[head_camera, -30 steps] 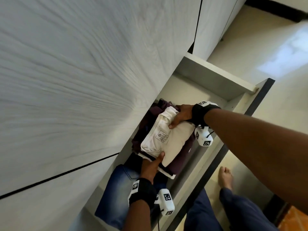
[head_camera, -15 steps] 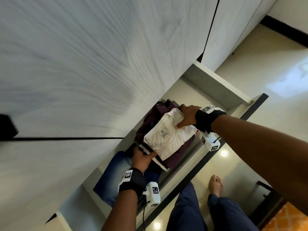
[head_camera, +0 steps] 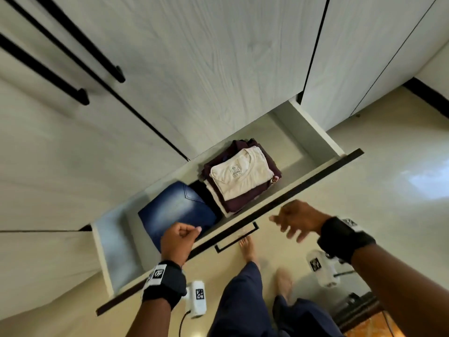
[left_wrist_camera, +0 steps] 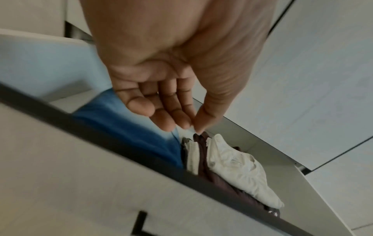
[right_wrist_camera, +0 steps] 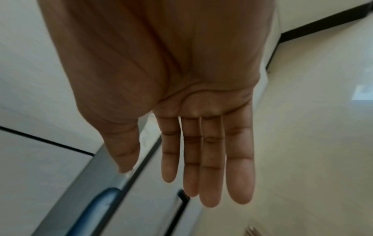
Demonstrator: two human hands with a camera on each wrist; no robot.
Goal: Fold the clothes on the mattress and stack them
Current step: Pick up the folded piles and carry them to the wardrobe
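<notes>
The folded clothes (head_camera: 240, 181) sit stacked in the open drawer (head_camera: 313, 139), near its right end, a white shirt (head_camera: 243, 177) on top. Blue jeans (head_camera: 175, 210) lie beside them toward the left end, partly hidden by the left hand (head_camera: 178, 242). That hand hangs loosely curled above the front edge, holding nothing. The right hand (head_camera: 297, 220) is blurry in the head view; its fingers (right_wrist_camera: 210, 167) are straight and hold nothing.

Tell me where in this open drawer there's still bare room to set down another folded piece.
Bare floor shows at the drawer's right end, between the shirt stack, white shirt on top, and the right side wall. A narrower strip lies at the left end, between the folded jeans and the left wall. The middle is crowded: jeans and stack sit nearly edge to edge. Both hands, left and right, hold nothing.
</notes>
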